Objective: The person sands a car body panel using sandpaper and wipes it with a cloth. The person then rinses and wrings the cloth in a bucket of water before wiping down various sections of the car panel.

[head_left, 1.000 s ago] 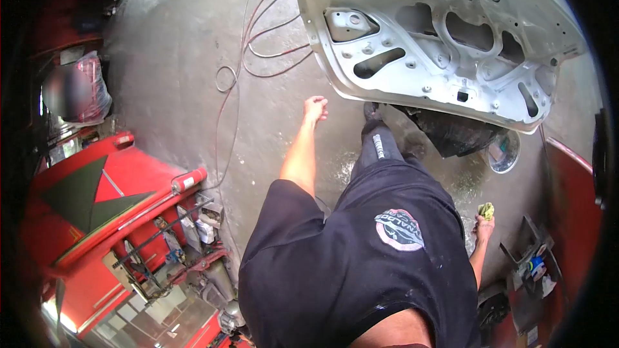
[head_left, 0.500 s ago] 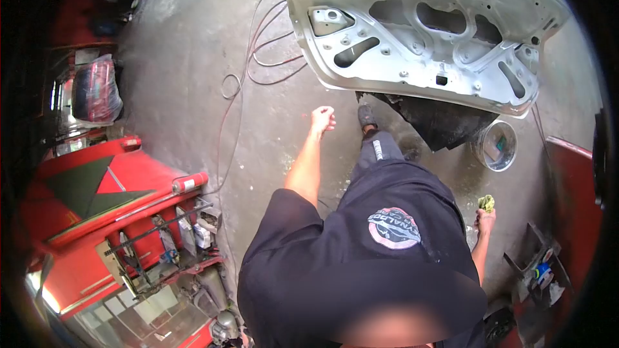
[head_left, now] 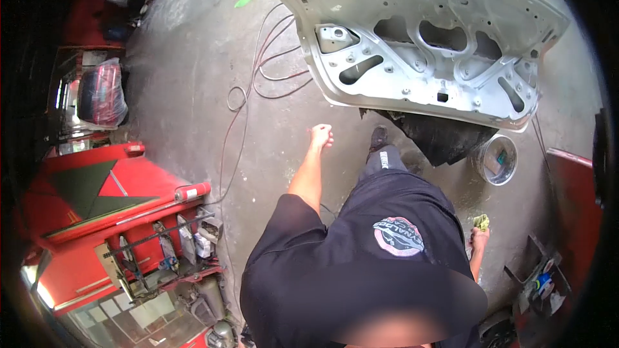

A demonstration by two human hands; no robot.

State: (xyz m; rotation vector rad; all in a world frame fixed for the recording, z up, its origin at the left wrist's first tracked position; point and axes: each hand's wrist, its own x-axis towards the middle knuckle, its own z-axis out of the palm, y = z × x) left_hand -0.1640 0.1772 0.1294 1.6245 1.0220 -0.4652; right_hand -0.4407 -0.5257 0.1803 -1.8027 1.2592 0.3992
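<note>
My left hand (head_left: 320, 136) hangs in front of me with its fingers curled into a loose fist, and nothing shows in it. Low at my right side, my right hand (head_left: 478, 240) is closed around a crumpled yellow-green cloth (head_left: 481, 222), which sticks out past the fingers. Ahead of me stands a pale silver car trunk lid (head_left: 412, 84), its inner side with cutouts facing me. Under its lower edge hangs a dark sheet (head_left: 445, 138). Neither hand touches the lid.
A bucket (head_left: 498, 160) stands on the floor by the lid's right corner. Hoses (head_left: 248, 100) lie coiled on the concrete ahead left. To my left is a red cabinet (head_left: 122, 200) with a rack of tools. A dark stand (head_left: 541, 277) and a red panel (head_left: 574, 200) are at right.
The lid, bucket and floor items sit slightly lower in the view. My right hand with the cloth has shifted a little closer to my body. My left hand stays curled.
</note>
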